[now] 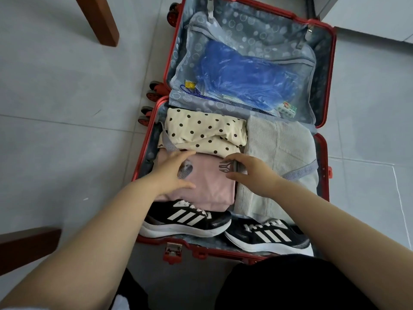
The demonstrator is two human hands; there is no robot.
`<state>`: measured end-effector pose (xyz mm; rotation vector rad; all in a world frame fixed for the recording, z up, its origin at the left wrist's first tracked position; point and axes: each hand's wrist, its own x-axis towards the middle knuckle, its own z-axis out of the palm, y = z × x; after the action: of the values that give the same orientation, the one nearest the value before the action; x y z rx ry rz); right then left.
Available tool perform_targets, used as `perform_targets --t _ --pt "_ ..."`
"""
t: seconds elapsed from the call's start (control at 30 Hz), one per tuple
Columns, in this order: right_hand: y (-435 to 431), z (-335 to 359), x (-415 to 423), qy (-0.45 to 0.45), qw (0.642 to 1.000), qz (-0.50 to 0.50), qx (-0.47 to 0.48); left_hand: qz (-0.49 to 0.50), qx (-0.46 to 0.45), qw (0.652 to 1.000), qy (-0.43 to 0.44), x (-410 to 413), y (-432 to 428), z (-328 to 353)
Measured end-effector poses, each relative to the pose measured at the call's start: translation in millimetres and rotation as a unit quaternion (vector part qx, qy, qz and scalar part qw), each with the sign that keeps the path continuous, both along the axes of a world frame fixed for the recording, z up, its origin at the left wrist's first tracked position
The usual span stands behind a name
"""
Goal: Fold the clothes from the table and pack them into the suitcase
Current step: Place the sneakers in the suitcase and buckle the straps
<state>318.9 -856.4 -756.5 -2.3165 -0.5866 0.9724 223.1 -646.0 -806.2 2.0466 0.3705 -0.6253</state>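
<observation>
- Head view: the left grip (pixel 173 174) curls its fingers round a grey buckle socket (pixel 186 171), and the right grip (pixel 252 173) pinches the pronged clip (pixel 225 167). The two halves sit near each other but apart.
- Both hover over the pink top (pixel 214 189), in the near half of the suitcase (pixel 323 153). A dotted top (pixel 205 128) lies just behind it and a grey knit (pixel 279 148) beside it on the right.
- Each half trails a strap: the left strap (pixel 168 143) crosses the dotted top's corner and the right strap (pixel 299 173) runs over the knit.
- Risks, as I judge them: prongs meeting the socket off-line would not latch, a twisted strap would rumple the folds, and loose cloth could catch in the buckle.
- Two shoes (pixel 185 218) fill the near edge, so the wrists have little room to drop. The red rim hems both sides.
- Behind, the open lid holds a blue bag (pixel 245 77) under mesh. Bare floor (pixel 67 97) lies to the left.
</observation>
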Motion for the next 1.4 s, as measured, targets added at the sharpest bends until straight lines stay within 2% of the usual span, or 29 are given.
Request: perform_targets --t 0.13,0.2,0.3,0.4,0.5,0.63,0.67,0.73,0.8,0.93,1.2,1.4 --pt "1.1 -2.5 1.3 0.023 1.000 0.011 -0.010 0.011 -0.148 0.986 0.080 6.9 10.5 23.1" --pt "2.7 -4.6 1.6 0.033 0.999 0.017 -0.014 -0.023 -0.151 0.982 0.108 6.2 14.1 29.7" --pt "6.8 -5.2 0.5 0.044 0.999 0.029 -0.010 -0.083 -0.083 0.989 0.086 0.6 6.1 28.6" --pt "11.8 -4.2 -1.6 0.065 0.997 0.030 0.006 -0.029 0.013 0.999 0.018 0.9 3.6 23.2" --pt "14.7 -5.2 -3.2 0.075 0.996 0.025 0.032 -0.025 0.109 0.993 -0.029 4.7 10.3 30.7" --pt "16.6 -4.4 -2.1 0.032 0.995 -0.024 0.087 0.011 0.182 0.979 -0.092 6.2 6.1 36.6" --pt "16.8 -4.1 -0.6 0.013 0.994 -0.045 0.100 0.013 0.178 0.979 -0.095 6.0 2.2 35.3" --pt "16.4 -3.4 2.3 -0.025 0.991 -0.065 0.115 0.020 0.112 0.990 -0.082 5.9 -6.4 32.4" --pt "16.2 -2.1 1.8 -0.046 0.992 -0.054 0.106 0.022 0.041 0.997 -0.061 6.5 -11.9 29.2" --pt "17.1 -1.7 -3.2 -0.066 0.993 -0.031 0.094 0.031 -0.029 0.998 -0.041 10.7 -10.3 23.0" --pt "21.4 -5.2 -6.1 -0.099 0.993 -0.043 0.053 0.055 -0.069 0.995 -0.038 16.0 -13.6 19.7" --pt "30.5 -10.2 -7.2 -0.134 0.989 0.056 -0.025 0.041 -0.088 0.994 -0.044 18.1 -11.3 13.9"
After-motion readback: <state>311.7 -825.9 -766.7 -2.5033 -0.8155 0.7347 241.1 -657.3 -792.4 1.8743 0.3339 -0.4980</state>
